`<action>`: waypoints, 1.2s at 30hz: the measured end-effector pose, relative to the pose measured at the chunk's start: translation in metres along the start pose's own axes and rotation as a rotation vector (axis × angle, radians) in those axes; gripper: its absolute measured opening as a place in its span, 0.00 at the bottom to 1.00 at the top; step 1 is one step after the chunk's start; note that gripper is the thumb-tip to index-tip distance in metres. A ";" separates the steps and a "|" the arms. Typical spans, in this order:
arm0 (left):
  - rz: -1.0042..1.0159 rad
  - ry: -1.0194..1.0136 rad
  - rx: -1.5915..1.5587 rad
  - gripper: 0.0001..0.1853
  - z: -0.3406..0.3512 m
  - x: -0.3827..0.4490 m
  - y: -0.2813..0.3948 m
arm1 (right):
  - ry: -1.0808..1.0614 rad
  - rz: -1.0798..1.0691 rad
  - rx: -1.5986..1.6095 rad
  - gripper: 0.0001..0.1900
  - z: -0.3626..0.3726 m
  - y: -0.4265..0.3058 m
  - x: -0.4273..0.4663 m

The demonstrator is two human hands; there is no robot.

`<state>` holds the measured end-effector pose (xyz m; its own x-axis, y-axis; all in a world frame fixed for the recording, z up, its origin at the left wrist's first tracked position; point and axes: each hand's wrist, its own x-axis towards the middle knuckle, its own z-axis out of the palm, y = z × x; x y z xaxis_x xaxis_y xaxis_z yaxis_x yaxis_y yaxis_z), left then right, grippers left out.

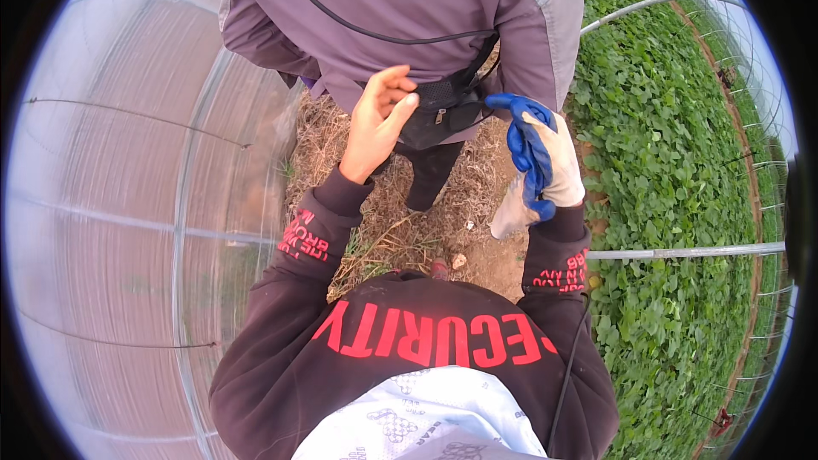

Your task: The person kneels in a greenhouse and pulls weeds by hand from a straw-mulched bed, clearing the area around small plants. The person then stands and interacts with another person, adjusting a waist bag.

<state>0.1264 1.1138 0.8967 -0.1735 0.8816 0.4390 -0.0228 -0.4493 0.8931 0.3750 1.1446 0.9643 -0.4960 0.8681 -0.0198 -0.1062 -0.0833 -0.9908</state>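
My bare left hand (382, 118) is raised with its fingers bent and its thumb apart, holding nothing. Beyond it is the black waist bag (434, 118) of a person in a purple-grey jacket (396, 0); whether my fingertips touch the bag cannot be told. On my right hand (543, 153) is a white knit work glove with a blue coated palm. Its fingers are closed on a second blue-and-white work glove (514, 204), whose pale cuff hangs at the lower left. A black cable (383, 38) runs across the other person's jacket to the bag.
A translucent plastic greenhouse sheet (128, 191) on metal hoops rises at the left. Dense green leafy plants (671, 179) fill the right, crossed by metal pipes (690, 252). Dry grass (383, 230) and bare soil lie between them. The other person stands close in front of me.
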 end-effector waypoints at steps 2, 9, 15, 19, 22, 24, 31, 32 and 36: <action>0.079 -0.083 -0.194 0.28 0.021 0.020 0.026 | 0.077 0.021 -0.010 0.18 -0.010 0.016 0.013; 0.215 0.067 -0.488 0.16 0.011 0.053 0.053 | 0.366 -0.151 -0.028 0.20 -0.033 0.051 0.052; 0.173 0.162 -0.469 0.18 -0.014 0.051 0.050 | 0.515 -0.324 -0.090 0.17 -0.041 0.077 0.088; 0.119 0.057 -0.354 0.19 0.003 0.036 0.059 | 0.484 -0.410 -0.364 0.19 -0.026 0.081 0.105; 0.084 0.020 -0.237 0.16 0.005 0.025 0.051 | 0.274 -0.201 -0.187 0.12 -0.041 0.067 0.127; 0.010 0.007 -0.175 0.14 0.004 0.020 0.036 | 0.111 -0.040 0.012 0.12 -0.042 0.056 0.128; -0.163 0.041 -0.046 0.11 -0.003 -0.001 0.007 | -0.125 -0.166 0.038 0.26 -0.034 0.046 0.088; -0.174 0.034 -0.042 0.11 -0.004 -0.001 0.003 | -0.114 -0.202 -0.043 0.26 -0.033 0.043 0.093; -0.244 -0.009 0.083 0.10 0.001 0.010 -0.011 | -0.053 -0.446 -0.517 0.31 -0.032 0.041 0.107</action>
<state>0.1259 1.1273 0.8912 -0.1644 0.9639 0.2096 0.0182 -0.2095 0.9776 0.3450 1.2496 0.9173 -0.5430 0.7391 0.3987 0.1089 0.5328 -0.8392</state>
